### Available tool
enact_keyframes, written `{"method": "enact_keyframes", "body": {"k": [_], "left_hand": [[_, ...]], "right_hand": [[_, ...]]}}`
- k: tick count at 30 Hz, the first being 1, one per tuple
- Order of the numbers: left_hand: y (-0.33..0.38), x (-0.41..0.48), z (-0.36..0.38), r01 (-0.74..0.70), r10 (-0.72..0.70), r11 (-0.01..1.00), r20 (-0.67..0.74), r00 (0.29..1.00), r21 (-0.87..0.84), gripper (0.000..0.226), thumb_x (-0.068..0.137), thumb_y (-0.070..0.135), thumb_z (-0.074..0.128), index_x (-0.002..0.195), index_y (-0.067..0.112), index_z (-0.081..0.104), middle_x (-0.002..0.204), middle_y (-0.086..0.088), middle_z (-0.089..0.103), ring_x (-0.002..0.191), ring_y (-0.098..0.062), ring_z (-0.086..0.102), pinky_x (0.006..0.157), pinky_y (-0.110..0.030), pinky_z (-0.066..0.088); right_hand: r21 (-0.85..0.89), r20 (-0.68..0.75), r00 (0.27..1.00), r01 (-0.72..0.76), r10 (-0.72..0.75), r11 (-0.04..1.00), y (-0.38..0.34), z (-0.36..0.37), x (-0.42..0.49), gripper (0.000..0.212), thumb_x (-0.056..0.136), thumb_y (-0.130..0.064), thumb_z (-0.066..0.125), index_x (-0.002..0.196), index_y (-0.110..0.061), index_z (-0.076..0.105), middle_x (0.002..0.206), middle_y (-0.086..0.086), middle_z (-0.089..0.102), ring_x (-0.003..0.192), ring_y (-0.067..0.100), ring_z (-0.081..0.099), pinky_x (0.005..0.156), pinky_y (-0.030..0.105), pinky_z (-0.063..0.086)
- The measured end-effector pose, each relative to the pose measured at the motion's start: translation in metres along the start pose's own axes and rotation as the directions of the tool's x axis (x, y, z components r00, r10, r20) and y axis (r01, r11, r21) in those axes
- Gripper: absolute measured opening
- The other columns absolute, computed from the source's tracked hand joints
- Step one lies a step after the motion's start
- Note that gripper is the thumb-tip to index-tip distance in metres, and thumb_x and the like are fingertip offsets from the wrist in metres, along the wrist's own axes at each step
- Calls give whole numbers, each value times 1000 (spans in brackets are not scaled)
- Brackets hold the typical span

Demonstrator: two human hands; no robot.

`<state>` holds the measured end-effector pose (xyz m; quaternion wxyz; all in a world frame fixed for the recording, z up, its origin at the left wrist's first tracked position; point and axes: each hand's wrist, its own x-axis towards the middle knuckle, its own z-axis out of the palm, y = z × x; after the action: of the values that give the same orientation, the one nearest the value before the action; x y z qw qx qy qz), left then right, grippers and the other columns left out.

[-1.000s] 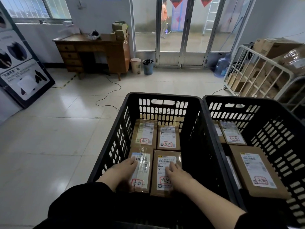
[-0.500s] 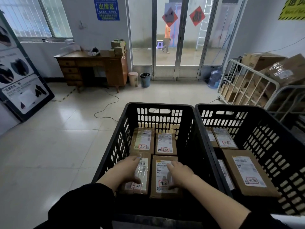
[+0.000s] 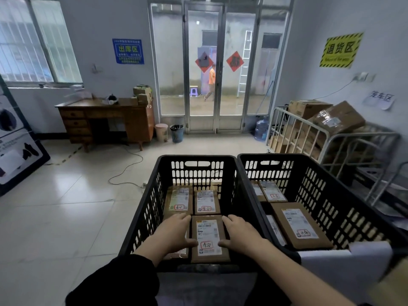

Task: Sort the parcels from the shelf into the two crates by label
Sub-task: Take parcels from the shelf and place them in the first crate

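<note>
Two black slotted crates stand side by side in front of me, the left crate [image 3: 198, 159] and the right crate [image 3: 287, 157]. The left one holds several brown parcels with white labels and red marks. My left hand [image 3: 174, 235] and my right hand [image 3: 239, 235] flank the near parcel [image 3: 208, 235], fingers straight along its sides and thumbs resting on its label. My left hand lies over another near parcel and hides most of it. Two far parcels [image 3: 178, 200] [image 3: 207, 202] lie flat behind. In the right crate lie a large parcel [image 3: 300, 226] and smaller ones [image 3: 272, 194].
A white sheet-like surface [image 3: 344, 261] overlaps the right crate's near corner. A metal cage trolley with cartons [image 3: 320, 129] stands at the right. A wooden desk [image 3: 106, 120] is at the back left. A cable [image 3: 125, 173] trails over the tiled floor. Glass doors are straight ahead.
Both hands lay flat on top of the two near parcels. They now sit at either side of the right near parcel. The view has tilted upward.
</note>
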<state>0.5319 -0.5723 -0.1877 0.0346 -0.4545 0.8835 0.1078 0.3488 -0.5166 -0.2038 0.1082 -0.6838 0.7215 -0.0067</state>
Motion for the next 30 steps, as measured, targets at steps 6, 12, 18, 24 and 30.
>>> {"method": "enact_keyframes", "body": {"k": [6,12,18,24,30], "left_hand": [[22,-27,-4,-40,40,999,-45,998,-10,85,82,53,59,147,14,20,154,-2,25,142,-19,22,116,-38,25],[63,-52,-10,-163,159,986,-90,983,-37,82,86,47,57,149,15,16,155,-2,22,142,-18,21,114,-32,24],[101,-67,-7,-266,262,963,-81,962,-42,80,87,48,56,148,12,18,153,-3,27,141,-19,24,115,-31,25],[160,-78,-7,-370,364,928,-95,926,-48,77,87,46,57,146,12,21,153,-3,27,141,-19,25,114,-31,27],[227,-86,-2,-484,482,875,-85,872,2,69,84,46,60,139,14,34,144,-4,39,133,-20,36,109,-32,34]], "right_hand": [[25,-128,991,-28,31,999,-5,-22,-52,72,89,-42,56,145,-12,23,147,8,32,136,25,29,110,37,31],[89,-224,963,-133,150,987,10,-29,-118,72,90,-42,53,147,-12,20,151,6,28,139,23,26,111,34,29],[115,-250,925,-266,287,957,33,-27,-183,69,89,-44,54,144,-13,26,146,5,35,133,23,34,106,35,36],[128,-240,871,-410,429,903,61,-30,-243,73,89,-44,54,147,-13,20,151,7,29,137,23,29,111,36,31],[179,-236,776,-557,585,811,90,-29,-302,76,88,-42,56,147,-13,19,151,8,28,138,25,28,111,37,30]]}}
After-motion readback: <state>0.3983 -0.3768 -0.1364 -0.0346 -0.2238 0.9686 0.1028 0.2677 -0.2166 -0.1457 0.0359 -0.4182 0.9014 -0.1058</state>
